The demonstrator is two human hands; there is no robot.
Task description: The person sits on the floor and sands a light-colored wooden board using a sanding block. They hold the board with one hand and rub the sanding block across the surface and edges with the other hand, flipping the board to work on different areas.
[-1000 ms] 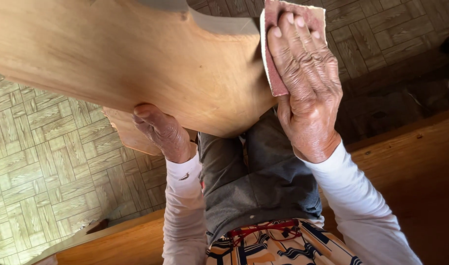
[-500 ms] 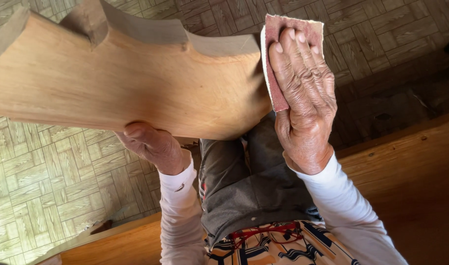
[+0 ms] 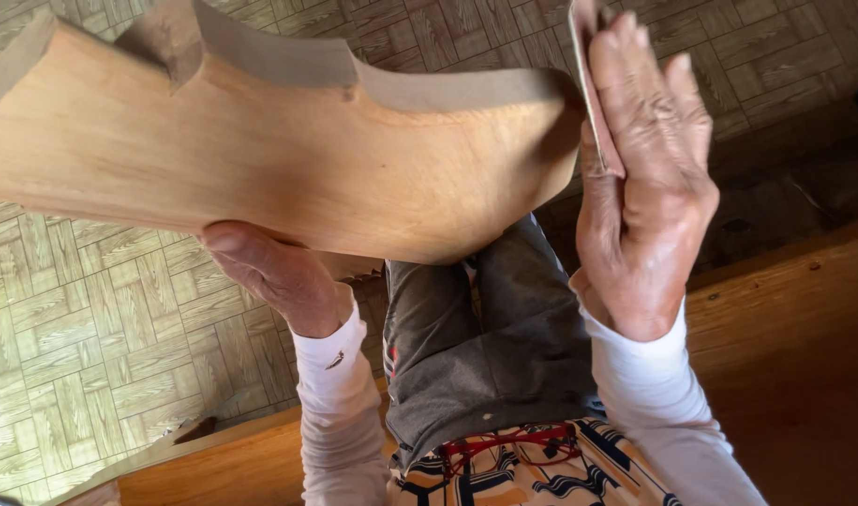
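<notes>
While the carved wooden piece (image 3: 288, 159) is held up across the lap, the work in hand looks like the smoothing of its rounded right end. It fills the upper left and middle of the view, pale and broad-faced, with a notched grey upper edge, well above the parquet floor (image 3: 82, 347).

Below the wooden piece, toward its middle, the left hand (image 3: 274, 276) props it from underneath. The thumb lies along the lower edge and the wrist bends back toward the body. The other fingers go behind the wood, so I cannot tell how tightly this grip closes, though it clearly bears the piece.

Just under the wooden piece, between the two white sleeves, lie grey trousers (image 3: 485, 347) and the hem of a patterned shirt with red-framed glasses (image 3: 513, 442) hung on it.

At the right end of the wooden piece, the right hand (image 3: 649, 197) stands nearly upright, palm turned to the wood. Its fingers are straight and together, pressing a sheet of sandpaper (image 3: 588, 84) flat against the curved end rather than clamped round anything. The sheet's top runs out of view.

As a judgement, the following stroke calls for even palm pressure along that curve, with the left hand holding the piece steady against the push.

Right of the wooden piece, below the hand, runs a brown wooden bench (image 3: 785, 356).
</notes>
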